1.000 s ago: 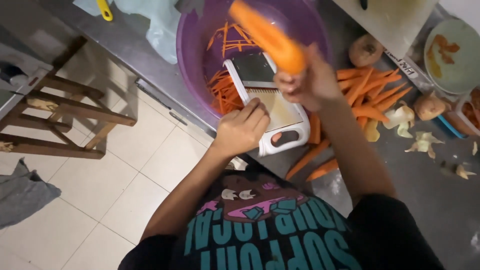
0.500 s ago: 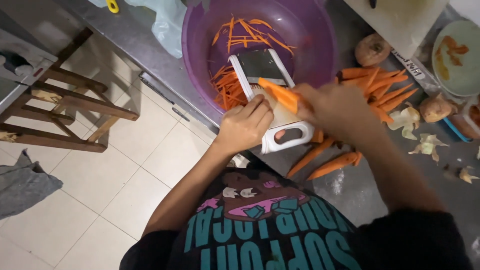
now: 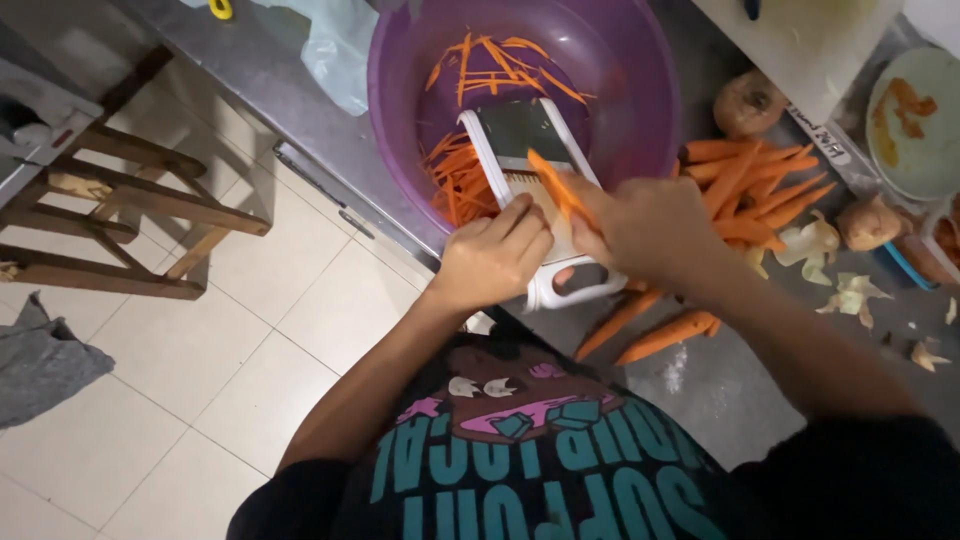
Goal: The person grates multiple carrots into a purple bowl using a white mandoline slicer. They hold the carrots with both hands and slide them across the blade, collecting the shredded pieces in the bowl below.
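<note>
1. Here's the carrot [image 3: 553, 182], pressed at a slant on the white slicer [image 3: 530, 190], pointing toward 11 o'clock with only its tip showing past the knuckles. It looks stiff and hard, probably slick where peeled, so I'd say a grasp at the thick end, fingers well off the blade, suits it best.
2. The right hand [image 3: 645, 225] is clenched around that carrot, bearing down on the slicer's face.
3. The left hand [image 3: 492, 258] is curled tight on the slicer's near edge by the handle, steadying it.
4. The slicer leans into the purple basin [image 3: 640, 90], its far end over a heap of orange shreds [image 3: 460, 180].
5. At 3 o'clock of the hands, whole peeled carrots [image 3: 750, 185] lie piled on the steel bench [image 3: 700, 400], two more at 5 o'clock.
6. Farther right: pale peelings [image 3: 850, 295] and a plate [image 3: 915, 125].
7. At 9 o'clock, a wooden stool [image 3: 130, 215] on the tiled floor [image 3: 200, 380].
</note>
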